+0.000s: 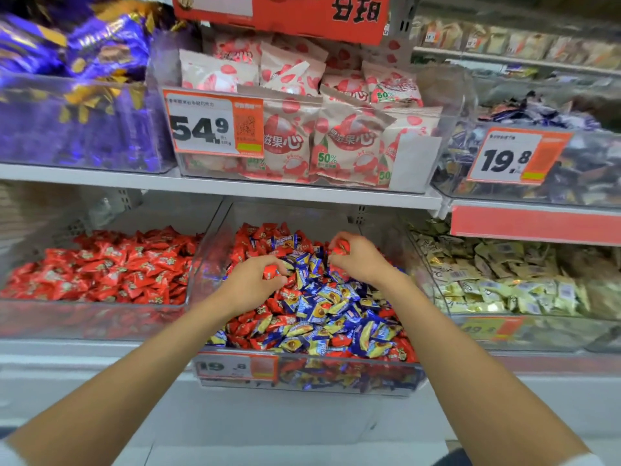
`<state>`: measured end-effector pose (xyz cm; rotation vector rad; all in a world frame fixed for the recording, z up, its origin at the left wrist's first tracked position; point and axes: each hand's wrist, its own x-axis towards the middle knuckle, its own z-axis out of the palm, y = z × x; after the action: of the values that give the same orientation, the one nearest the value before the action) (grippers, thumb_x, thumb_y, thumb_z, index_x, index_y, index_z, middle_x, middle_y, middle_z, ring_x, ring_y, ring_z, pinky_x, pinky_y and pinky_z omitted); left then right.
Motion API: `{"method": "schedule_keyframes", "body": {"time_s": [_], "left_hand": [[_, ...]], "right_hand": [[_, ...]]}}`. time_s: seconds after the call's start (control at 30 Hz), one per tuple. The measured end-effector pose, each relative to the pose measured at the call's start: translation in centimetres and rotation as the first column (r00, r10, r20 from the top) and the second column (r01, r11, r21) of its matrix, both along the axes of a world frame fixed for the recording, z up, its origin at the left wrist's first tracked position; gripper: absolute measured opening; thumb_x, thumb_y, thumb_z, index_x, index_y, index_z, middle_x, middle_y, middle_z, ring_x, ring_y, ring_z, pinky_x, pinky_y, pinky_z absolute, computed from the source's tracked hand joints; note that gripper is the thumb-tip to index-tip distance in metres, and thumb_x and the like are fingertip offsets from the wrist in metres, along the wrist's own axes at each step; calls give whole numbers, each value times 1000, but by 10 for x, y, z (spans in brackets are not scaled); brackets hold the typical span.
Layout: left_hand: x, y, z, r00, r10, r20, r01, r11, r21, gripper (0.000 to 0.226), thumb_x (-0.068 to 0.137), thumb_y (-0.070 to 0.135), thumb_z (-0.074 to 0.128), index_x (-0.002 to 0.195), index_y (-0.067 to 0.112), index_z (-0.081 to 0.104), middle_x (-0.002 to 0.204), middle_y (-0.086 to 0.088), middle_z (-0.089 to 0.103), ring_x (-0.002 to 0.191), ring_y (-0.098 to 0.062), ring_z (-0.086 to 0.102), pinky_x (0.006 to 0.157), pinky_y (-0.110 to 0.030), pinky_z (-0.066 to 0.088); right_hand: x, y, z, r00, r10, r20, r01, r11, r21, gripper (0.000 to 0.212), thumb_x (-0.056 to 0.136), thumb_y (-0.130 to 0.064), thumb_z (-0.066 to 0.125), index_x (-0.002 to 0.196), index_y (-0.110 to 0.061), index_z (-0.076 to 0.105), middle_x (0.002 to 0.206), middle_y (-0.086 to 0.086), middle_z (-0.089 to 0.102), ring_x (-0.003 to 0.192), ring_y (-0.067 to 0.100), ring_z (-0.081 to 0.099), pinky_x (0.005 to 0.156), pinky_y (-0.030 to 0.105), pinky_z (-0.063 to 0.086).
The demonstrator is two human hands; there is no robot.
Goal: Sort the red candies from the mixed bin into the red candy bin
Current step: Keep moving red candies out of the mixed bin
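The mixed bin (302, 375) is a clear plastic tub on the lower shelf, full of red, blue and yellow wrapped candies. Both my hands are inside it. My left hand (255, 284) has its fingers curled round red candies (270, 272) above the pile's left part. My right hand (358, 260) grips red candies (342, 247) near the back of the bin. The red candy bin (94, 317), to the left, holds only red wrapped candies.
A bin of pale yellow candies (504, 284) stands to the right. The upper shelf (235, 186) overhangs the bins and carries purple sweets (77, 95), pink pouches (336, 129) and dark candies (537, 156) behind price tags.
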<state>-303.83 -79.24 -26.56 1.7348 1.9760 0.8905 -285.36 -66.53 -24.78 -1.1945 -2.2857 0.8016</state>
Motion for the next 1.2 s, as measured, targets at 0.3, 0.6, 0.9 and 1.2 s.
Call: {"method": "schedule_keyframes", "body": {"time_s": [0.3,0.6,0.9,1.2], "left_hand": [[0,14,-9,987,27,-159,-63,971,-229,41,82,41,70,117,18,65,103,-12,69,87,-29,65,78,-37,49],[-2,-2,9,999,54,-4,-54,997,52,21,85,37,68,71,22,63,76,3,66,71,-18,60,71,-36,50],[-35,-35,64,991,86,102,-115,938,328,12,86,31,67,78,24,65,64,11,61,55,-3,52,60,-28,41],[-48,-47,51,978,23,207,-89,945,316,9,86,23,68,94,24,72,82,20,67,67,7,60,69,-18,44]], "right_hand": [[26,-15,11,996,47,-78,-53,996,-78,20,87,-24,71,75,-11,61,78,-8,65,56,-12,54,72,26,44],[30,-33,24,986,81,-146,-79,997,24,7,88,-14,68,89,-7,68,92,-5,69,79,-5,60,74,11,42],[-29,-60,10,960,275,52,-270,959,-85,20,86,-33,71,95,-16,70,81,-16,58,60,-2,55,55,18,45],[-56,-67,5,895,374,243,-349,927,-139,10,90,-19,67,91,-12,73,88,-8,68,78,0,60,74,19,45]]}}
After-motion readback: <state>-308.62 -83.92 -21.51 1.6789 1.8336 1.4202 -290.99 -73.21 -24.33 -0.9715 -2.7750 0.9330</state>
